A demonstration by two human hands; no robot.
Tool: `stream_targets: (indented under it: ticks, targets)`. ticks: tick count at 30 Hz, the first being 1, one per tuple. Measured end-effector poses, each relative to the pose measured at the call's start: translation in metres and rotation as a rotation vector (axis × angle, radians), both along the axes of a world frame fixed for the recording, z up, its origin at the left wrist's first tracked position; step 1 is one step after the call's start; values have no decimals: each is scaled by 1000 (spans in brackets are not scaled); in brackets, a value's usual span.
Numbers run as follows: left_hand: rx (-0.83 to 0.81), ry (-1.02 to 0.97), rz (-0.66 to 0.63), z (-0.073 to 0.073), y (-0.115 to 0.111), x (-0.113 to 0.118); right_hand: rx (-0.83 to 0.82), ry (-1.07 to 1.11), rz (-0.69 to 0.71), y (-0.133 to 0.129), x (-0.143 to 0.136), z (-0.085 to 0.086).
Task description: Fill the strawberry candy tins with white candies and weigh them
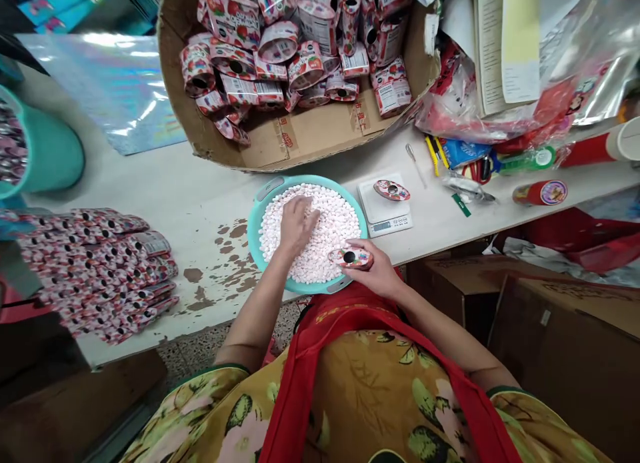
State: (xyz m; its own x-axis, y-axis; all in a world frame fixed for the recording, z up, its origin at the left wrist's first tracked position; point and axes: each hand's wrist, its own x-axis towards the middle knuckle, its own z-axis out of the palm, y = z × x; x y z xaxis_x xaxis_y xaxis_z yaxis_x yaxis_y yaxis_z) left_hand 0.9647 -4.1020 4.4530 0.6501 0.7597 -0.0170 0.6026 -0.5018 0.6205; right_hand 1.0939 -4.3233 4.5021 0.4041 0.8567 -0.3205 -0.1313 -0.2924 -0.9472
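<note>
A teal basin point(255, 233) full of small white pieces stands at the table's front edge. My left hand point(297, 226) reaches down into the white pieces, its fingers bent and partly sunk among them; whether they hold any is hidden. Over the basin's right rim, my right hand point(369, 268) grips a small red-and-white packet point(358, 258) with a dark round hole facing up. Right of the basin is a white scale point(385, 213), and a similar packet point(392, 190) lies on its plate.
Behind the basin stands a cardboard box point(320, 146) of printed packets. Stacked packets point(105, 269) lie at left, near a teal bucket point(55, 153). A spoon point(416, 164), tools, a red tin point(540, 193) and plastic bags point(500, 129) are at right.
</note>
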Motion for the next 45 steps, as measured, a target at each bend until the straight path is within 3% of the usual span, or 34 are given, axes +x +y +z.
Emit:
stream_targets:
  ticks: [3,7,11,14,18,21,23,30,36,45]
  targets:
    - [64,70,-21,-19,-14,6,-24,106,13,-11,-12,-1]
    - [48,42,33,-20,-38,6,-114,133,-129,-11,-17,0]
    - [-72,-171,184,-16,-44,4,-104,28,-173,1,-13,-1]
    - [-335,-411,367,3,-46,5,-40,-172,-149,16,-11,-1]
    - [-768,-778,499,51,-56,10,12,-381,-19,41,-20,2]
    - [-891,-982,485,79,-62,14,-5,-468,64,59,-31,7]
    - [-897,-1053,491,86,-63,16,-31,-509,82,68,-36,9]
    - [-770,-983,710,72,-46,20,-132,-653,152,87,-41,20]
    - [-762,-996,710,67,-33,21,-164,-651,166,98,-45,24]
    - [-741,-928,675,71,-30,27,-120,-618,109,100,-41,22]
